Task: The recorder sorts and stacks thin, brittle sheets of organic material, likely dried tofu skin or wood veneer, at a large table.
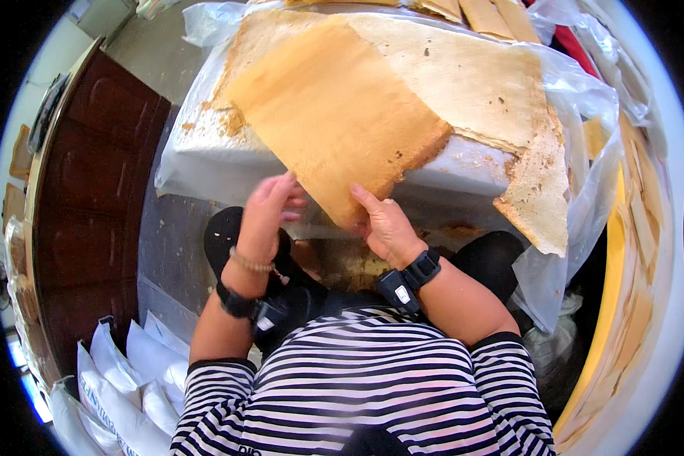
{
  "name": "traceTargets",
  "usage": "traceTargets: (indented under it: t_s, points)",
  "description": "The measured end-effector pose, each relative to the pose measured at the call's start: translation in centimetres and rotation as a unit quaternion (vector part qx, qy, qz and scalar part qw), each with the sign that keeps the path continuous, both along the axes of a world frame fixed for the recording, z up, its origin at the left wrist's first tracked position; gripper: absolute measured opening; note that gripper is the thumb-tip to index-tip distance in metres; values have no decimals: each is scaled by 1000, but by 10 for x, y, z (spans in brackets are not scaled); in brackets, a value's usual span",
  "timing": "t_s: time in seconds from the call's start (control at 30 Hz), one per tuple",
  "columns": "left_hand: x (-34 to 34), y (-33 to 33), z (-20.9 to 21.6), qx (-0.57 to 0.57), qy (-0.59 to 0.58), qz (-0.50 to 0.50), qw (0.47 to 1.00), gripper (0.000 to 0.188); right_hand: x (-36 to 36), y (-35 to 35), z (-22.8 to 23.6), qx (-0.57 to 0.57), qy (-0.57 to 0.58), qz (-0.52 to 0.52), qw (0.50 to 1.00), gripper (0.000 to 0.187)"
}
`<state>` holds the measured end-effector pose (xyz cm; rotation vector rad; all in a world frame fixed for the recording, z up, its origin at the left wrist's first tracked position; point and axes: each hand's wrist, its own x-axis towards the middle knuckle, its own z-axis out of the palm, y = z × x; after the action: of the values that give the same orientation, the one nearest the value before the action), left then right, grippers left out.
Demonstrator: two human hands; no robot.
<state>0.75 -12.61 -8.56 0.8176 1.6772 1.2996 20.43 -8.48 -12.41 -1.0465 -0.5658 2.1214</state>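
Note:
A thin orange-brown sheet [334, 99], with a ragged, darker right edge, slants up from my lap over the table. Its near corner is pinched by my right hand [387, 228], thumb on top and the fingers underneath mostly hidden. My left hand [270, 205] is beside the sheet's lower left edge, slightly blurred, with its fingers loosely bent and apart and nothing seen in them. Whether its fingertips touch the edge I cannot tell. Paler, broken-edged sheets [479, 87] with small dark spots lie flat beyond, and one ragged piece [539, 190] hangs over the table's near right edge.
Clear plastic film [570, 99] drapes the white-covered table [213, 163]. More brown sheets [486, 19] lie at the far edge. A dark wooden cabinet [91, 205] stands left, with white sacks [129, 372] near it. At right, a yellow-edged container [612, 258] holds sheets.

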Motion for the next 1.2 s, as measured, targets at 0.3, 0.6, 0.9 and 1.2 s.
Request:
traceTargets:
  t_s: [0.3, 0.6, 0.9, 1.2]
  points:
    - [18, 26, -44, 5, -356, -95, 930, 42, 19, 0, 16, 72, -177, 151, 970, 48]
    - [23, 25, -49, 26, -297, -74, 952, 42, 19, 7, 5, 140, -267, 85, 950, 30]
    - [26, 26, -55, 41, -286, -85, 954, 36, 27, 2, 13, 443, -565, 92, 690, 27]
    - [27, 32, -53, 48, -322, -49, 944, 37, 33, 1, 17, 175, -326, 254, 894, 35]
